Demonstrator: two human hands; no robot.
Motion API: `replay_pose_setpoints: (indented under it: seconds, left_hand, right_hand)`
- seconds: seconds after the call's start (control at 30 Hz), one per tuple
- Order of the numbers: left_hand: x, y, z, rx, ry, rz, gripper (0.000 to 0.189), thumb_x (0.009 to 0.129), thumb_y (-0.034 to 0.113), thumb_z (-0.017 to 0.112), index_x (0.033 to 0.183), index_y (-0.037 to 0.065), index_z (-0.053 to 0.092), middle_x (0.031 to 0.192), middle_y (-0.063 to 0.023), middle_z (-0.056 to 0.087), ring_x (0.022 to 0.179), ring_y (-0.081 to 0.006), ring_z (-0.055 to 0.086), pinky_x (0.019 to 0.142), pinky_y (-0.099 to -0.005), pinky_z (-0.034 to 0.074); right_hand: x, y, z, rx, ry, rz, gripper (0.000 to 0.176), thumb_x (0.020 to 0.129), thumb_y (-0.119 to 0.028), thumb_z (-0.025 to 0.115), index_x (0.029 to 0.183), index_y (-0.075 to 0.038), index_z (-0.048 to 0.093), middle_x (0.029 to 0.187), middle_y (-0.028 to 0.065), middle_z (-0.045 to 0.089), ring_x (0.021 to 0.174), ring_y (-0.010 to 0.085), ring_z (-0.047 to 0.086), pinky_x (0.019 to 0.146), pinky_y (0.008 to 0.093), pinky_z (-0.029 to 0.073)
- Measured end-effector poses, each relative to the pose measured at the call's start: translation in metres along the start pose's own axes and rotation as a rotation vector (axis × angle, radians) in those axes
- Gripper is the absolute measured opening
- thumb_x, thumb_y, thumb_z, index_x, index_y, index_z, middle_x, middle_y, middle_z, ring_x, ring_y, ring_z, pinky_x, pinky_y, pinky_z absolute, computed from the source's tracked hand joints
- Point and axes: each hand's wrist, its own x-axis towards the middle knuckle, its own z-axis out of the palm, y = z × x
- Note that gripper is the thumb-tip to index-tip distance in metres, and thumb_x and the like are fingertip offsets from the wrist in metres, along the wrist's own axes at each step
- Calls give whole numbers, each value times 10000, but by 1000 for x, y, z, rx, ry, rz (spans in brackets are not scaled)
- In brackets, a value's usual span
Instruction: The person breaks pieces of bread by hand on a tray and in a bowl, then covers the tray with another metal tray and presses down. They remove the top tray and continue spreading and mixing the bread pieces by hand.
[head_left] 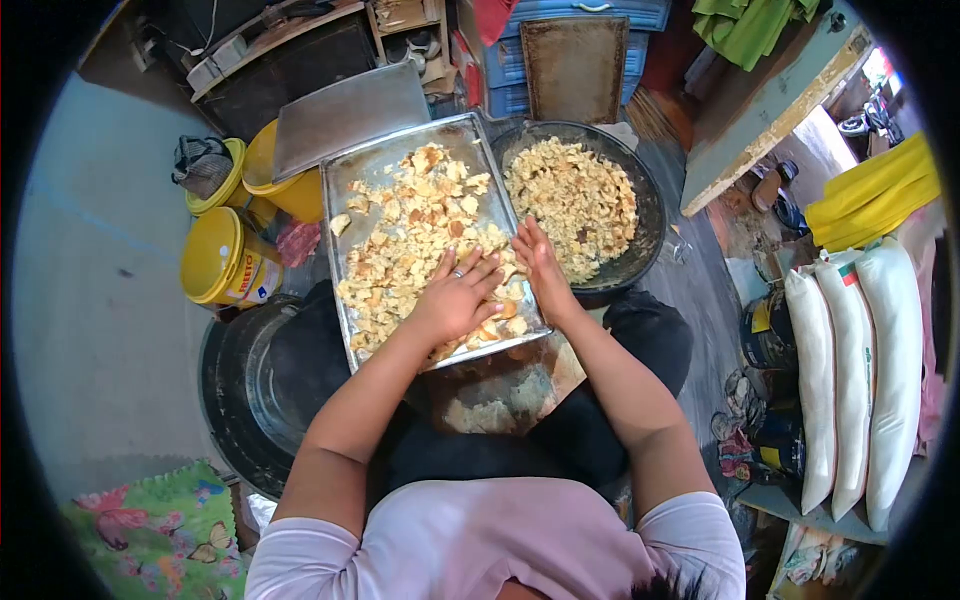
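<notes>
A metal tray lies tilted in front of me, strewn with torn yellowish-brown bread pieces. My left hand, with a ring on one finger, rests palm down on the pieces in the tray's lower right part, fingers spread. At the tray's right edge is my right hand, held on its side with fingers extended, beside some pieces. Neither hand grips anything. Right of the tray stands a round dark basin filled with smaller crumbled pieces.
Yellow buckets stand at the left, near a black tub. An empty tray lies behind the full one; another leans on blue drawers. White sacks stand at the right, below an open door.
</notes>
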Motion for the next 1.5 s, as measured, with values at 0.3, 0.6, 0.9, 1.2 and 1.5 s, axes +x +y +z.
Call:
replay_pose_setpoints:
  seconds: [0.3,0.6,0.9,1.2,1.5]
  left_hand:
    - [42,-22,4,-39,261,-91,412,873,166,564,1274,81,527,1304,-136,517,1158,-340,501,1001,-444,371]
    - [88,-52,-2,-248,149,-165,257,772,15,616,1023,44,661,967,-148,647,930,-325,621,825,-394,495]
    - [47,24,-18,-362,217,-282,325,805,156,694,1103,61,605,962,-141,623,930,-324,595,860,-418,439]
    - [-13,44,-4,-126,215,-2,328,776,232,703,1067,115,609,1128,-73,568,1119,-267,501,938,-432,350]
    - [-33,52,16,-65,108,90,246,835,240,631,1041,107,632,1185,-42,583,1225,-227,467,1028,-462,297]
  right_hand:
    - [-8,8,-2,-301,-78,-115,699,981,-478,400,1447,16,235,1406,212,367,1325,299,363,1085,379,287]
    - [4,-7,-16,-101,49,-46,611,967,-476,448,1349,-1,404,1275,158,495,1140,215,514,1014,329,377]
    - [-7,-58,-14,31,-75,313,270,882,-79,623,1122,6,533,985,84,624,810,119,617,663,231,510]
    - [-42,-32,-41,-791,-286,31,305,675,82,649,958,-29,622,843,32,581,684,114,532,650,243,465]
    - [-42,-29,-37,-845,-198,150,112,752,9,635,860,-13,649,824,82,604,740,163,599,691,277,485]
